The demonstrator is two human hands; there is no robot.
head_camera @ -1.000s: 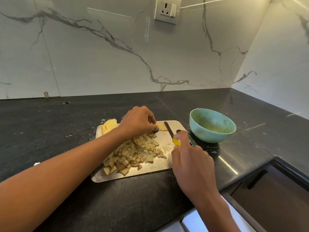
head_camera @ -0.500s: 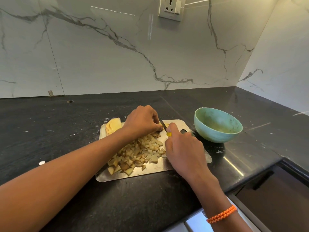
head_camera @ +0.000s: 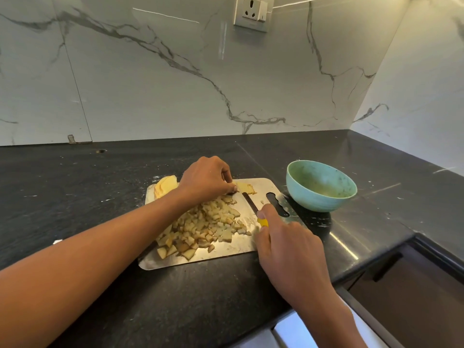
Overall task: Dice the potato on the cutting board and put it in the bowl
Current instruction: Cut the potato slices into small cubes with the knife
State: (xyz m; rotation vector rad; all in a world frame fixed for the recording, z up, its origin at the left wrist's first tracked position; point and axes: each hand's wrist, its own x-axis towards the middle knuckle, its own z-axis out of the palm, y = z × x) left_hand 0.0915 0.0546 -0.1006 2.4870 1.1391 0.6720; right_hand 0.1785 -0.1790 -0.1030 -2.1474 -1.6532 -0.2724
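Observation:
A steel cutting board (head_camera: 226,252) lies on the black counter, with a heap of diced potato (head_camera: 203,227) on its middle. My left hand (head_camera: 206,178) is curled over the board's far edge and pinches a flat potato slice (head_camera: 246,188). Several uncut slices (head_camera: 164,187) lie at the far left corner. My right hand (head_camera: 288,244) grips the yellow handle of a knife (head_camera: 251,205), whose blade rests on the board and points toward my left fingertips. The teal bowl (head_camera: 321,188) stands just right of the board; its inside looks empty of dice.
The marble wall rises behind the black counter (head_camera: 100,197), with a power socket (head_camera: 250,13) high up. The counter's front edge runs below my right wrist, over a dark drawer front (head_camera: 414,292). A small white scrap (head_camera: 57,241) lies on the counter at the left.
My right hand drew the knife back toward me, so more of the blade shows. The left hand kept its hold on the slice. The camera view shifted slightly.

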